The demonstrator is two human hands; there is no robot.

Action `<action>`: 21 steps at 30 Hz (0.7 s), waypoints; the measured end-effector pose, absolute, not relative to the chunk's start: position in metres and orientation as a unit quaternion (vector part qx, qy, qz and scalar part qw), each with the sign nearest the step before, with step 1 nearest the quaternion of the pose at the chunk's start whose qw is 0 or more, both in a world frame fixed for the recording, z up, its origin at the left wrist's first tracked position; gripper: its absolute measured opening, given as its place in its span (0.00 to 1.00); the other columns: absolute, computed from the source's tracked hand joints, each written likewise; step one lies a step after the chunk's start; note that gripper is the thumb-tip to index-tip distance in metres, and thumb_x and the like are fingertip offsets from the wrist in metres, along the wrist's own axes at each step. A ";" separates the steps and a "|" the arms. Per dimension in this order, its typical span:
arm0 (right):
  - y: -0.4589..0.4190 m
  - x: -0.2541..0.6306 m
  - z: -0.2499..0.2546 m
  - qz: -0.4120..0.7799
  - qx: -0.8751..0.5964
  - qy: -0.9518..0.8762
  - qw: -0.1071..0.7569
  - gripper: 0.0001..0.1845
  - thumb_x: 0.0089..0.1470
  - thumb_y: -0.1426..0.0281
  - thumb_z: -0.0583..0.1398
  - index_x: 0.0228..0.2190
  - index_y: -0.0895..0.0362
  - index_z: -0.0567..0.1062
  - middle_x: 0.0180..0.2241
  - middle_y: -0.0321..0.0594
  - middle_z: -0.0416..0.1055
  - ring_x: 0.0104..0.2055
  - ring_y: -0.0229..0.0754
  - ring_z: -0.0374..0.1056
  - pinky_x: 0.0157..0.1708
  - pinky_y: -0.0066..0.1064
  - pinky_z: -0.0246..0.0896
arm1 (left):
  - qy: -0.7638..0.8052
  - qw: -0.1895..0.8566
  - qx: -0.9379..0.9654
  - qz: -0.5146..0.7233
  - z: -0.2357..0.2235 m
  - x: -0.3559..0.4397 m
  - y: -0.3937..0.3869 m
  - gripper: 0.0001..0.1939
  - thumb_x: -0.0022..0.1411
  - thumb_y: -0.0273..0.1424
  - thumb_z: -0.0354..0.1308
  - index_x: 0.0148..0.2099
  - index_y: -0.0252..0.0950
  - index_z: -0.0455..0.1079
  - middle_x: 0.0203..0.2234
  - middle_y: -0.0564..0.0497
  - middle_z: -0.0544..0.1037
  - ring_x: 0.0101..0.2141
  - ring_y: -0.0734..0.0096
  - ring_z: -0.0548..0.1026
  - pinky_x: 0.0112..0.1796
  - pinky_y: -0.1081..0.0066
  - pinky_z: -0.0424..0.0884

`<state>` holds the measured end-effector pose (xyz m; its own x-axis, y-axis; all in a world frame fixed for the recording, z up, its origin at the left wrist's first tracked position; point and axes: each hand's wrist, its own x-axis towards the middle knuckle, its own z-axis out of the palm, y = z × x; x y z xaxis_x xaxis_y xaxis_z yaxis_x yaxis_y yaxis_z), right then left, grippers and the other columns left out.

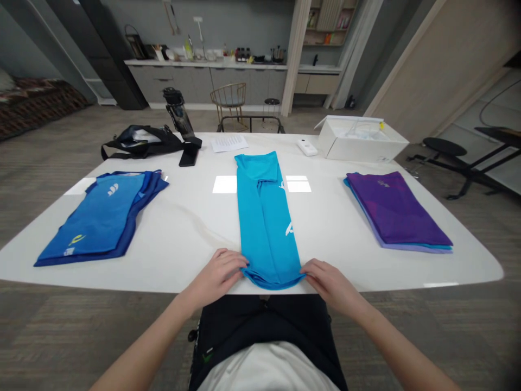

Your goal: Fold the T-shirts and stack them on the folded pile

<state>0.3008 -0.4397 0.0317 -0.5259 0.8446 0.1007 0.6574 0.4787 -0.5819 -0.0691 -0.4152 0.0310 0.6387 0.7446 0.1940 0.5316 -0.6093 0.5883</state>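
A turquoise T-shirt (266, 228), folded into a long narrow strip, lies lengthwise on the white table (195, 228) in front of me. Its near end bulges slightly towards the table's front edge. My left hand (223, 271) pinches the near left corner of the cloth between thumb and fingers. At the near right corner, my right hand (325, 279) grips the fabric in the same way. White prints show along the shirt's right side, and a sleeve lies folded over near the far end.
Folded blue shirts (106, 212) lie at the left, and a stack topped by a purple shirt (396, 209) at the right. Towards the back are a black bag (142, 142), a bottle (179, 114), a phone (189, 155), a paper sheet (230, 143) and an open white box (360, 141).
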 end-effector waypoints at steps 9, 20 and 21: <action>-0.325 0.293 0.071 0.194 -0.537 -0.771 0.283 0.11 0.68 0.59 0.54 0.42 0.48 0.74 0.35 0.42 0.75 0.32 0.46 0.69 0.36 0.40 0.65 | 0.491 0.352 0.708 0.366 0.055 -0.047 -0.304 0.12 0.70 0.41 0.54 0.48 0.43 0.73 0.40 0.50 0.80 0.41 0.63 0.76 0.42 0.64 0.72; -0.113 0.271 0.032 0.224 -0.557 -0.731 0.323 0.10 0.57 0.62 0.60 0.36 0.54 0.75 0.34 0.38 0.76 0.31 0.41 0.66 0.38 0.36 0.63 | 0.550 0.484 0.562 0.383 0.030 -0.037 -0.116 0.14 0.54 0.31 0.59 0.45 0.38 0.72 0.23 0.57 0.68 0.26 0.71 0.68 0.30 0.70 0.69; -0.104 0.270 0.031 0.237 -0.549 -0.732 0.327 0.10 0.56 0.61 0.60 0.35 0.54 0.75 0.34 0.38 0.75 0.31 0.40 0.65 0.38 0.35 0.62 | 0.551 0.502 0.559 0.365 0.036 -0.039 -0.109 0.15 0.53 0.30 0.60 0.45 0.38 0.72 0.23 0.56 0.68 0.26 0.71 0.68 0.29 0.70 0.69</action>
